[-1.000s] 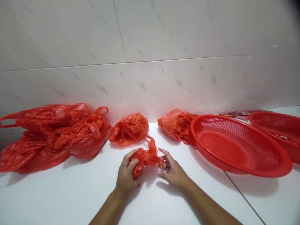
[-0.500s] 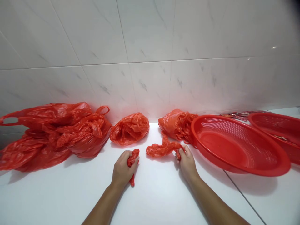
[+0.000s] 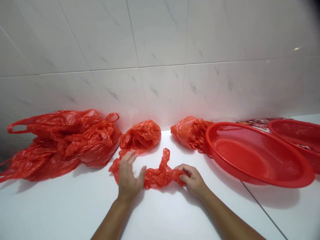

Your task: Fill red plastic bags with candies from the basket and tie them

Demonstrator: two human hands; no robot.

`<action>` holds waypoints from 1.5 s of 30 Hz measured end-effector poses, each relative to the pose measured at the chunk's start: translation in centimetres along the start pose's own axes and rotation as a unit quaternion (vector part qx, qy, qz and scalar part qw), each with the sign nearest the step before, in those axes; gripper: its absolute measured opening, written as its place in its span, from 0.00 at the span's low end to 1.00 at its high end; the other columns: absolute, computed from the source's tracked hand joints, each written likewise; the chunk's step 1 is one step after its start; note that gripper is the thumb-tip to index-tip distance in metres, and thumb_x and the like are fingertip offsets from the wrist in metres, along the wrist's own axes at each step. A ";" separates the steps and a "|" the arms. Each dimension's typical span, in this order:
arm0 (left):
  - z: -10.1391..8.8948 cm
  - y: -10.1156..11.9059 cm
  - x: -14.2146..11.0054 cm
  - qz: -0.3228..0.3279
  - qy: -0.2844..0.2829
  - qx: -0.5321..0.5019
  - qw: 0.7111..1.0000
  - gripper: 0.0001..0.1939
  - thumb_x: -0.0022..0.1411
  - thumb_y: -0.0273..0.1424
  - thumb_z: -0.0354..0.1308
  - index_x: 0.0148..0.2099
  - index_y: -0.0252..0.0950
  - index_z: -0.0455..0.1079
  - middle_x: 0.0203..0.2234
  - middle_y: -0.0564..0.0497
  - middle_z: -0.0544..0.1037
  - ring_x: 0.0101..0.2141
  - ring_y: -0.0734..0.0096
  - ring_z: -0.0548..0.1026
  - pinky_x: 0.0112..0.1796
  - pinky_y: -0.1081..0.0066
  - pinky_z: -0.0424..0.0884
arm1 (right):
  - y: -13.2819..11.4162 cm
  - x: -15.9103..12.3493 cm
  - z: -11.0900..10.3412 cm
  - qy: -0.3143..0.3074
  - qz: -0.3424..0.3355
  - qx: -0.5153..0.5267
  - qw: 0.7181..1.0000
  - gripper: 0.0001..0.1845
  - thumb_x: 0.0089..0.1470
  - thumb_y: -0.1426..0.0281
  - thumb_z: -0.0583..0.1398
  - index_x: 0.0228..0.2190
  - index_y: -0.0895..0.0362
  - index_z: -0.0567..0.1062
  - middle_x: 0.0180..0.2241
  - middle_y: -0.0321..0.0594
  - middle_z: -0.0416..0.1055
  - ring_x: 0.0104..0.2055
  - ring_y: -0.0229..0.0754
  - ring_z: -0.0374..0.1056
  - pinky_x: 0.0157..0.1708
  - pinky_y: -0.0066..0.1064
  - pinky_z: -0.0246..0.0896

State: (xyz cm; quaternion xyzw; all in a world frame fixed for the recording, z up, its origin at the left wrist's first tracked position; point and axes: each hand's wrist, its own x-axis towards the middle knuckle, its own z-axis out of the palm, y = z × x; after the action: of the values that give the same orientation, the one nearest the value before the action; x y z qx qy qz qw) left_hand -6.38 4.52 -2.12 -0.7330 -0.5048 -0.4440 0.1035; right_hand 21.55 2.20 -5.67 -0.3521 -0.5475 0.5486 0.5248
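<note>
A twisted red plastic bag (image 3: 160,176) lies stretched across the white counter (image 3: 175,216) between my hands. My right hand (image 3: 193,180) is closed on its right end. My left hand (image 3: 128,176) is spread with its fingers apart, palm down over the bag's left part, and holds nothing I can see. That part of the bag shows around the hand and is partly hidden by it. Just beyond the left hand sits a bunched red bag (image 3: 141,136), and its edge nearly meets the stretched bag.
A heap of red bags (image 3: 62,143) lies to the left against the tiled wall (image 3: 160,66). Another bunched bag (image 3: 191,133) sits beyond my right hand. Two red mesh baskets (image 3: 257,155) (image 3: 292,136) stand at the right, with printed packets (image 3: 262,122) behind.
My left hand has gone from a fist around a bag strip to spread fingers. The bag now lies stretched out between my hands, and my right hand has moved slightly left.
</note>
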 end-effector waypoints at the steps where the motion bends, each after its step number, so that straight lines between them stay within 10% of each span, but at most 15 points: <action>1: 0.1 0.7 -0.4 0.031 -0.069 -0.031 0.997 0.30 0.71 0.36 0.60 0.72 0.41 0.59 0.68 0.39 0.67 0.69 0.46 0.65 0.67 0.46 0.63 | 0.1 -0.1 0.1 -0.013 -0.001 -0.022 1.000 0.10 0.49 0.75 0.57 0.32 0.56 0.77 0.35 0.38 0.79 0.30 0.38 0.68 0.32 0.30 0.62; 6: 1.4 2.6 -1.6 0.024 -0.310 -0.080 0.947 0.40 0.60 0.31 0.68 0.72 0.44 0.63 0.57 0.43 0.80 0.56 0.46 0.77 0.57 0.47 0.74 | 0.4 -0.1 0.0 0.001 -0.035 -0.121 0.992 0.15 0.45 0.77 0.52 0.28 0.55 0.78 0.34 0.38 0.79 0.37 0.43 0.74 0.42 0.33 0.67; 14: 1.2 1.5 -0.8 -0.135 -0.307 -0.061 0.940 0.34 0.65 0.30 0.64 0.71 0.46 0.66 0.55 0.46 0.82 0.53 0.51 0.81 0.53 0.55 0.77 | 0.5 0.7 -1.6 0.195 -0.078 -0.152 0.966 0.11 0.50 0.74 0.54 0.30 0.55 0.77 0.36 0.40 0.76 0.42 0.46 0.72 0.44 0.34 0.65; 18: 0.7 2.1 -0.8 -0.070 -0.291 -0.061 0.952 0.43 0.62 0.35 0.69 0.76 0.48 0.59 0.60 0.43 0.77 0.57 0.48 0.78 0.55 0.51 0.76 | 0.5 0.8 -1.8 0.213 -0.012 -0.128 0.969 0.17 0.57 0.69 0.57 0.47 0.55 0.77 0.38 0.40 0.78 0.38 0.45 0.72 0.40 0.33 0.65; 24: 0.3 3.5 -1.5 0.132 -0.229 -0.032 0.964 0.48 0.62 0.40 0.71 0.78 0.49 0.55 0.77 0.41 0.54 0.74 0.33 0.52 0.68 0.33 0.57 | -0.3 0.5 -0.8 0.112 -0.029 -0.152 0.982 0.07 0.54 0.71 0.57 0.33 0.56 0.77 0.30 0.38 0.77 0.33 0.43 0.72 0.37 0.31 0.66; 30: -0.4 4.3 -0.9 0.222 -0.311 -0.124 0.916 0.61 0.62 0.60 0.65 0.82 0.40 0.38 0.72 0.37 0.65 0.74 0.37 0.54 0.72 0.31 0.38 | -1.9 -0.8 0.8 -0.162 -0.165 -0.202 0.952 0.28 0.35 0.80 0.52 0.36 0.54 0.83 0.44 0.40 0.82 0.45 0.44 0.76 0.46 0.31 0.67; 34: -1.1 5.3 -0.1 0.218 -0.319 -0.165 0.907 0.46 0.67 0.68 0.47 0.70 0.39 0.68 0.48 0.43 0.84 0.53 0.49 0.79 0.73 0.36 0.34 | -2.5 -1.4 1.4 -0.269 -0.154 -0.335 0.890 0.16 0.40 0.81 0.54 0.25 0.55 0.78 0.31 0.36 0.79 0.32 0.39 0.71 0.36 0.28 0.59; 38: -1.2 5.3 0.3 0.185 -0.238 -0.087 0.950 0.31 0.79 0.46 0.41 0.32 0.42 0.80 0.23 0.52 0.76 0.41 0.58 0.78 0.73 0.38 0.34 | -4.0 -1.9 1.4 -0.217 -0.062 -0.514 0.828 0.08 0.48 0.78 0.59 0.24 0.55 0.76 0.27 0.35 0.77 0.28 0.39 0.66 0.32 0.31 0.52; 45: -0.6 3.7 -0.3 0.084 -0.168 0.167 0.968 0.09 0.54 0.23 0.62 0.23 0.39 0.75 0.46 0.42 0.82 0.53 0.41 0.74 0.71 0.30 0.45 | -4.7 -1.3 0.8 -0.040 0.037 -0.574 0.817 0.30 0.71 0.58 0.51 0.22 0.56 0.78 0.42 0.44 0.80 0.27 0.38 0.67 0.32 0.33 0.53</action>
State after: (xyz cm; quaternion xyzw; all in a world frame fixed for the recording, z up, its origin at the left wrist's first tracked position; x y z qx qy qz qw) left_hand -3.67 2.24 -0.89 -0.8091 -0.5188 -0.2135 0.1749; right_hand 21.89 0.01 -1.26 -0.5876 -0.7697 0.1678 0.1848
